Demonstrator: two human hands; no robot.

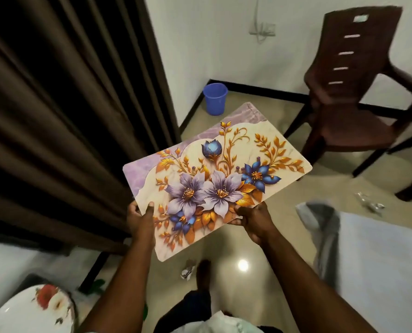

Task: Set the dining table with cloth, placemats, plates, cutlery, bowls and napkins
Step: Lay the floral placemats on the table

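Observation:
I hold a rectangular placemat (224, 174) printed with purple and blue flowers and gold leaves, flat in the air above the floor. My left hand (141, 219) grips its near left edge, thumb on top. My right hand (254, 218) grips the near edge further right. At the right, a table covered with a white cloth (377, 272) has a corner of cloth hanging down. At the bottom left lies a white plate with a red flower print (34, 311).
A dark brown plastic chair (358, 92) stands at the back right by the wall. A blue bucket (215, 98) sits on the floor in the corner. Brown curtains (56, 104) fill the left. Crumpled wrappers (188, 272) lie on the glossy floor.

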